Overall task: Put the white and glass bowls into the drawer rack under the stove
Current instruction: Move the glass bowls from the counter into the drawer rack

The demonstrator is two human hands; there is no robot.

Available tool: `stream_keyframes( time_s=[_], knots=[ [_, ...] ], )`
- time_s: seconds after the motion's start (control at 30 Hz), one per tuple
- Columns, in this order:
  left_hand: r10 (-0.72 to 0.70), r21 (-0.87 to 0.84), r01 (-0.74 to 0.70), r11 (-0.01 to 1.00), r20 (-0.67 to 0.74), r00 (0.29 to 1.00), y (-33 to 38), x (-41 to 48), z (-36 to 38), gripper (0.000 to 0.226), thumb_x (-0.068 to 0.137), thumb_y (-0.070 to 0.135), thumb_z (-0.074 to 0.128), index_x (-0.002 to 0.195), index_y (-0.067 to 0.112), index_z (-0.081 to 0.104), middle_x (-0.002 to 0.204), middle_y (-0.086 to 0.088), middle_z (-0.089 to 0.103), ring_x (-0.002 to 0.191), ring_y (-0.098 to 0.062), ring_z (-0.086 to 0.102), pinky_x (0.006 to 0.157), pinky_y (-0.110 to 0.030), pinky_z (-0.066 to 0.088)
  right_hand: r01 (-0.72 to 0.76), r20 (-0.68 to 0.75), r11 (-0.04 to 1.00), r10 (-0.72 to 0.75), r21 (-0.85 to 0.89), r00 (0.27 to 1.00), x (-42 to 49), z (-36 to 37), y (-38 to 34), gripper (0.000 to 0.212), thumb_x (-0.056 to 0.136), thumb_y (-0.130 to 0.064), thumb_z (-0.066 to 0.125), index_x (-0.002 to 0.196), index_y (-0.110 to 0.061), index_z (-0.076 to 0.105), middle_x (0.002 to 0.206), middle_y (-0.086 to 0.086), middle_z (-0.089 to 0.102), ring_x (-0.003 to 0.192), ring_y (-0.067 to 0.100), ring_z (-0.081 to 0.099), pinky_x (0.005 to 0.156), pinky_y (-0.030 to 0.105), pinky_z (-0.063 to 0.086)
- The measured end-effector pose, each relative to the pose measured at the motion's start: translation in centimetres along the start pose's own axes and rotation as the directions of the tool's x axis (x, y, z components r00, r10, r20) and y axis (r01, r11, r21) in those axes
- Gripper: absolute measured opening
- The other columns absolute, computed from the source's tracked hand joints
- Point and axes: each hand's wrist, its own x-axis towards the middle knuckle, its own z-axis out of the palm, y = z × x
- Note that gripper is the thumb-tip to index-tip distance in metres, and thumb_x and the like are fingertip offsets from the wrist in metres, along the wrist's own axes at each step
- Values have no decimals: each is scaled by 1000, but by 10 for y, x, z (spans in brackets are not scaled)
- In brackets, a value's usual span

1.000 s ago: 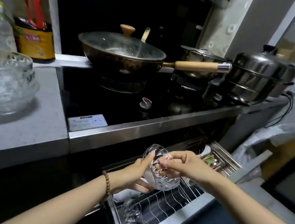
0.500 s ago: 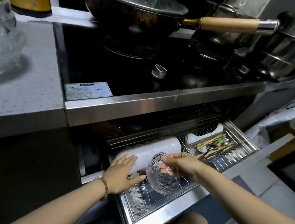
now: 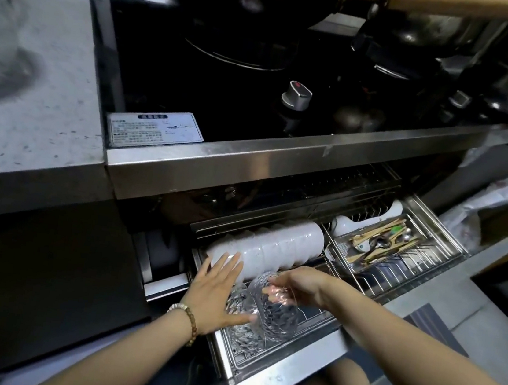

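Racking is the step in hand, I'd say: from the head camera I look down into the open drawer rack (image 3: 393, 300) under the stove (image 3: 260, 74), and I am setting a cut-glass bowl (image 3: 276, 315) on edge into its front left section. My right hand (image 3: 298, 286) has hold of that bowl, fingers curled over its upper rim and showing through the glass. My left hand (image 3: 217, 296) is spread flat and open, gripping nothing; its fingertips lie against the row of white bowls (image 3: 274, 249) stacked on their sides along the back of the rack, and its thumb reaches toward the glass bowl's lower edge. Just left of the held bowl, tucked under my left palm, sits another glass bowl (image 3: 238, 324) already in the wires (how exactly it leans I can't make out through the glare).

The held bowl lies between my two hands, low over the wire, touching or very nearly touching its neighbour. I cannot tell whether it is seated in a slot yet. The next move, I judge, calls for easing it down until the wires take it, then loosening my right fingers slowly, with the left hand ready to stop it rolling.

To the right, the cutlery tray (image 3: 429, 265) holds spoons and chopsticks, well apart from my hands. At the far left of the grey countertop (image 3: 49, 103) there is a blur of glass, which may be more bowls waiting.
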Motion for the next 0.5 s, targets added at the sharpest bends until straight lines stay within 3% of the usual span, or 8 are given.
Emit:
stream_keyframes(
  time_s=[0.2,0.3,0.5],
  knots=[
    [7,-12,-7,1000,-32,999,0,-1,2,118,61,94,17,150,19,-2,148,11,-23,136,-8,-25,111,-37,-22,-17,68,1000,17,-2,998,13,7,3,20,98,-16,47,85,-10,61,76,1,60,63,9,51,58,20,42],
    [12,1,-12,1000,-42,999,0,0,2,117,61,94,16,150,19,-1,150,11,-21,136,-8,-24,113,-38,-20,-37,113,999,33,29,993,15,8,5,20,99,-16,45,85,-12,58,72,-3,68,60,4,62,50,15,51],
    [12,14,-12,1000,-45,999,-1,0,5,119,59,95,11,150,19,-2,151,9,-21,137,-9,-26,112,-37,-20,-64,178,996,51,66,983,18,8,9,17,98,-13,46,86,-11,57,61,-4,72,53,2,68,53,14,54]
  ],
)
